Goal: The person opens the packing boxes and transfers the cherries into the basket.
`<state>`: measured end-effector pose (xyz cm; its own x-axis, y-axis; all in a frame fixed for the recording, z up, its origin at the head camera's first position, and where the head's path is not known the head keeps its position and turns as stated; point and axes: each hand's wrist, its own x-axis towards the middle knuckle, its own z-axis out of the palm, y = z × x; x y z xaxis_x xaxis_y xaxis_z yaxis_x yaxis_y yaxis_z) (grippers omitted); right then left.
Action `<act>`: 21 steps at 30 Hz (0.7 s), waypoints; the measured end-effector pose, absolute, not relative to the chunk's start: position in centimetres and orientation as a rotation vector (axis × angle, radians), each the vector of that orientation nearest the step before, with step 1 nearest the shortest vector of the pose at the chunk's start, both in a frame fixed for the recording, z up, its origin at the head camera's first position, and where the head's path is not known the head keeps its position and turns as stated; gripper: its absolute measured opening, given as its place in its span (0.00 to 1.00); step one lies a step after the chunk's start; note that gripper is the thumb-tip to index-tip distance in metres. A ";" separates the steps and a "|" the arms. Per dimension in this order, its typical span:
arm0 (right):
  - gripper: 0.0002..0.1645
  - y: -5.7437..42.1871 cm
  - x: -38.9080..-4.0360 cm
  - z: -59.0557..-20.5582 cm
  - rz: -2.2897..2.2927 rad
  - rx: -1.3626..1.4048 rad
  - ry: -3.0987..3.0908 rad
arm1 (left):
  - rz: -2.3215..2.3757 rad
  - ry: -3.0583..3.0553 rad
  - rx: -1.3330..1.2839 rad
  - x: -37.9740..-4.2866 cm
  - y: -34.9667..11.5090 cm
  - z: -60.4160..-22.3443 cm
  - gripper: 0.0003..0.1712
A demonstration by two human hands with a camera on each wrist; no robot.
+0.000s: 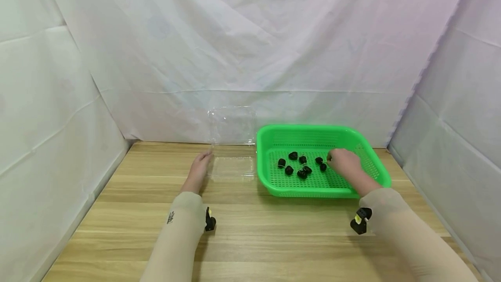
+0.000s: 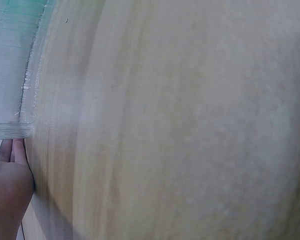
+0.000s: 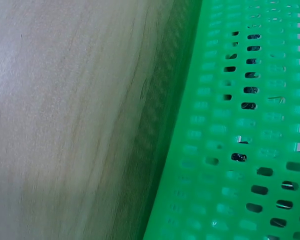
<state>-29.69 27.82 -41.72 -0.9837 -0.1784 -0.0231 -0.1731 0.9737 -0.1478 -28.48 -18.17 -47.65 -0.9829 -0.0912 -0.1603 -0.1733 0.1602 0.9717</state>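
Note:
A clear plastic box (image 1: 231,167) stands on the table with its lid (image 1: 232,125) raised at the back. My left hand (image 1: 199,166) is at the box's left side, fingers extended against its wall; the left wrist view shows this hand (image 2: 10,180) beside the clear wall (image 2: 10,131). To the right is a green perforated basket (image 1: 305,193) holding several small black lumpy objects (image 1: 302,173) with thin light strands. My right hand (image 1: 346,163) reaches into the basket with curled fingers, pinching a small dark piece at the fingertips. The basket's side (image 3: 190,170) hides this hand in the right wrist view.
White cloth (image 1: 250,47) hangs behind and along both sides of the wood-grain table (image 1: 250,238). The basket stands close to the box's right side, and its raised front wall lies between the table's near part and the black objects.

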 end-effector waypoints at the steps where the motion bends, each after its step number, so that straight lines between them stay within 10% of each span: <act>1: 0.08 27.8 -29.7 -41.7 -0.224 -0.275 3.082 | 1.975 2.345 -0.264 -28.5 -18.2 -47.6 0.30; 21: 0.12 28.1 -28.8 -41.2 -0.281 -0.287 3.099 | 1.967 2.331 -0.289 -28.6 -18.3 -47.8 0.30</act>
